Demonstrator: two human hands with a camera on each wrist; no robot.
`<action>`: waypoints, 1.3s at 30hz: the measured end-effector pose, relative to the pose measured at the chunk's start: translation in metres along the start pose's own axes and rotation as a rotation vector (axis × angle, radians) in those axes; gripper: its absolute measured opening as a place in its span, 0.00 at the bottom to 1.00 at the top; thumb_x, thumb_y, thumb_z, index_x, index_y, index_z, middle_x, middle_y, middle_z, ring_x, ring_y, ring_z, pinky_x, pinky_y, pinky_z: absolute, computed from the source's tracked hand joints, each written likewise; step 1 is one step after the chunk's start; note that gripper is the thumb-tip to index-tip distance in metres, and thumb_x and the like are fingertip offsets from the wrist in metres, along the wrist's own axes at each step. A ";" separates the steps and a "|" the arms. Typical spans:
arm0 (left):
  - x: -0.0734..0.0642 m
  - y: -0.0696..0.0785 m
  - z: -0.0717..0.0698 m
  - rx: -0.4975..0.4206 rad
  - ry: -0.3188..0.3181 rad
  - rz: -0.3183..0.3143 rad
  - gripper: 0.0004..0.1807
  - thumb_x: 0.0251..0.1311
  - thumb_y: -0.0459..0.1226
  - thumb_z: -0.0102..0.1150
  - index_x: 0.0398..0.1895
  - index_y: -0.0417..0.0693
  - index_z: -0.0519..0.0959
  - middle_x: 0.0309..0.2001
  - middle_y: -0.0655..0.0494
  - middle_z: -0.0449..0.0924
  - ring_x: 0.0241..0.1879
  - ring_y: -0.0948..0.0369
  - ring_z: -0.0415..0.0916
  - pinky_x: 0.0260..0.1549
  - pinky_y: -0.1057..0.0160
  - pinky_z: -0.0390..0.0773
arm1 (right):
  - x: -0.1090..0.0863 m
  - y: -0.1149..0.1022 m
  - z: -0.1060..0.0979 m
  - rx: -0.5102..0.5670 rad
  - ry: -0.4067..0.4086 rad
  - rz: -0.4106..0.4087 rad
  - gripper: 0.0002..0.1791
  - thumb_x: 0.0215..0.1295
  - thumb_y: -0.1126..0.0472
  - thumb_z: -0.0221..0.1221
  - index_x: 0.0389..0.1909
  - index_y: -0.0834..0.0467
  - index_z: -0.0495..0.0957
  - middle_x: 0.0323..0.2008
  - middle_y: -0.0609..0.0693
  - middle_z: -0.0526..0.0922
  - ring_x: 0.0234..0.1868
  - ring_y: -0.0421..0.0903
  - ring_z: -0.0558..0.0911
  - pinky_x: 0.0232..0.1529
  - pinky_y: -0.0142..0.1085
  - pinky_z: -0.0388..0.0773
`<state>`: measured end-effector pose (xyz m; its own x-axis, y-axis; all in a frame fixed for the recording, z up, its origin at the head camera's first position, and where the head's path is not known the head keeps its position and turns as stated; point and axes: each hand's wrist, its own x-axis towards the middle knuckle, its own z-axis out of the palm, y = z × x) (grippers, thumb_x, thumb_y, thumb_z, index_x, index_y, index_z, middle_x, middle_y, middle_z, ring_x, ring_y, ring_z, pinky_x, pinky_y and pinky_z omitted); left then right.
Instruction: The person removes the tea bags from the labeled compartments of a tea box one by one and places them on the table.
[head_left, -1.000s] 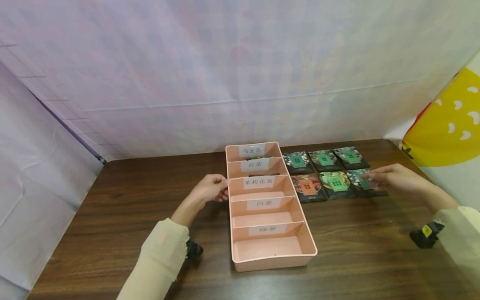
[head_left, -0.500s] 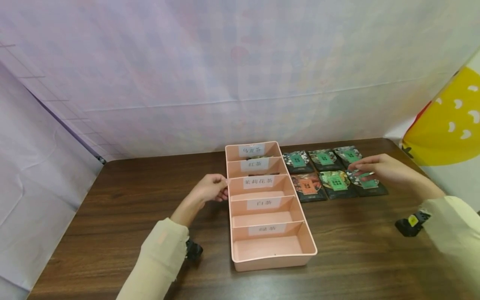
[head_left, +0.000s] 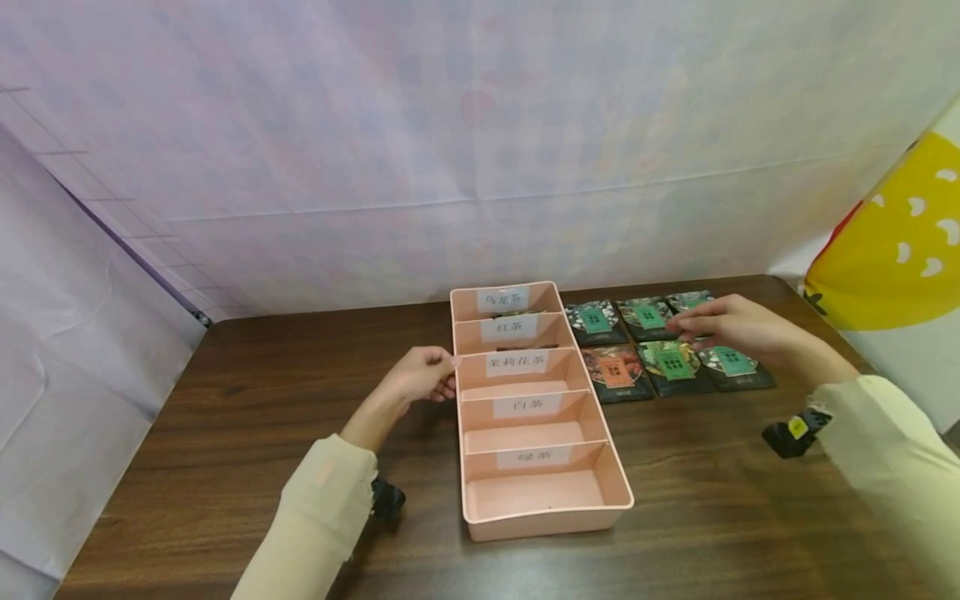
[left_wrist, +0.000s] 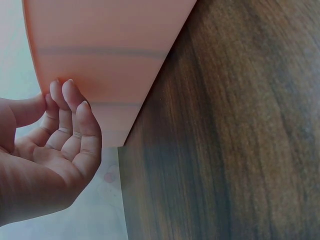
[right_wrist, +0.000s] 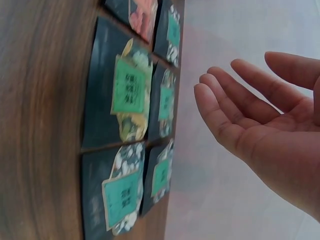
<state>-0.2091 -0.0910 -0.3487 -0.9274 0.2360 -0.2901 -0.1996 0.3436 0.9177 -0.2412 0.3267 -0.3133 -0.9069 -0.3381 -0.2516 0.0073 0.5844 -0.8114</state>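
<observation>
In the head view, a pink divided box (head_left: 547, 525) with paper labels stands on the table. My left hand (head_left: 420, 375) pinches its left rim; the left wrist view shows thumb and fingers meeting at the edge of the pink wall (left_wrist: 105, 30). To the right of the box lie two rows of black tea sachets. The near row has an orange-labelled sachet (head_left: 615, 375), a green-labelled sachet (head_left: 677, 367) and a teal-labelled sachet (head_left: 731, 367). My right hand (head_left: 742, 325) hovers over them with nothing in it, fingers loosely bent and apart in the right wrist view.
Behind the near row lie more sachets (head_left: 596, 321), one partly covered by the right hand. Dark items show inside the two farthest compartments. A pale curtain (head_left: 337, 167) hangs at the back of the brown table (head_left: 262, 417). Yellow printed cloth (head_left: 900, 242) is at the right.
My right hand has moved left and away from me, from above the teal-labelled sachet to above the gap between the rows. My left hand has kept its place on the box rim.
</observation>
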 end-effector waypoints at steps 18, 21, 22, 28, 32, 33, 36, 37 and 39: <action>0.001 -0.001 0.000 -0.007 0.007 0.004 0.13 0.68 0.35 0.45 0.35 0.29 0.71 0.22 0.51 0.72 0.19 0.63 0.72 0.20 0.69 0.73 | 0.008 -0.039 0.025 -0.042 -0.068 -0.056 0.22 0.70 0.60 0.47 0.57 0.72 0.66 0.56 0.68 0.68 0.51 0.60 0.74 0.48 0.44 0.74; 0.000 -0.001 0.000 -0.010 0.005 0.004 0.13 0.68 0.35 0.45 0.36 0.28 0.70 0.21 0.52 0.72 0.19 0.64 0.72 0.20 0.69 0.73 | 0.009 -0.044 0.029 -0.062 -0.077 -0.059 0.21 0.70 0.60 0.47 0.57 0.70 0.67 0.56 0.67 0.68 0.51 0.58 0.75 0.49 0.44 0.74; 0.000 -0.001 0.001 -0.011 0.004 0.004 0.14 0.68 0.35 0.45 0.36 0.28 0.70 0.21 0.52 0.72 0.19 0.64 0.72 0.20 0.69 0.73 | 0.009 -0.046 0.030 -0.064 -0.085 -0.063 0.21 0.70 0.60 0.47 0.57 0.70 0.67 0.56 0.67 0.68 0.51 0.58 0.75 0.49 0.44 0.73; 0.000 -0.001 0.000 -0.012 0.005 0.002 0.13 0.68 0.35 0.44 0.35 0.29 0.70 0.21 0.53 0.71 0.19 0.63 0.72 0.20 0.69 0.73 | 0.011 -0.054 0.038 -0.086 -0.103 -0.097 0.20 0.70 0.61 0.47 0.57 0.70 0.67 0.56 0.67 0.69 0.49 0.56 0.77 0.48 0.43 0.74; 0.001 -0.001 0.001 -0.012 0.006 0.002 0.13 0.68 0.35 0.44 0.36 0.29 0.70 0.21 0.53 0.71 0.19 0.64 0.72 0.20 0.69 0.73 | 0.013 -0.059 0.044 -0.101 -0.098 -0.104 0.19 0.70 0.61 0.46 0.55 0.70 0.69 0.53 0.66 0.71 0.47 0.55 0.78 0.47 0.42 0.75; 0.001 -0.001 0.001 -0.012 0.007 0.001 0.13 0.68 0.35 0.45 0.36 0.29 0.70 0.21 0.53 0.71 0.19 0.64 0.72 0.20 0.69 0.73 | 0.014 -0.060 0.045 -0.100 -0.099 -0.106 0.19 0.70 0.61 0.46 0.55 0.70 0.69 0.52 0.66 0.72 0.46 0.54 0.78 0.46 0.42 0.75; 0.001 -0.002 0.001 -0.011 0.012 0.001 0.13 0.68 0.35 0.45 0.36 0.29 0.71 0.21 0.53 0.72 0.19 0.64 0.72 0.20 0.69 0.73 | 0.015 -0.063 0.048 -0.106 -0.103 -0.111 0.18 0.70 0.63 0.45 0.54 0.70 0.70 0.49 0.66 0.74 0.42 0.52 0.79 0.44 0.43 0.76; 0.002 -0.002 0.001 -0.011 0.013 0.001 0.13 0.68 0.35 0.45 0.35 0.29 0.71 0.21 0.53 0.72 0.19 0.64 0.72 0.20 0.69 0.73 | 0.015 -0.065 0.049 -0.109 -0.105 -0.113 0.17 0.70 0.63 0.45 0.53 0.70 0.70 0.48 0.65 0.74 0.41 0.51 0.79 0.44 0.43 0.76; 0.002 -0.002 0.001 -0.011 0.015 0.001 0.13 0.67 0.35 0.45 0.35 0.29 0.71 0.21 0.53 0.72 0.19 0.64 0.72 0.20 0.69 0.73 | 0.016 -0.068 0.051 -0.114 -0.110 -0.117 0.17 0.70 0.63 0.45 0.53 0.70 0.71 0.46 0.63 0.76 0.39 0.50 0.79 0.42 0.42 0.76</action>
<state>-0.2102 -0.0903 -0.3519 -0.9323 0.2228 -0.2849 -0.2017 0.3334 0.9210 -0.2348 0.2441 -0.2894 -0.8472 -0.4834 -0.2204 -0.1486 0.6139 -0.7753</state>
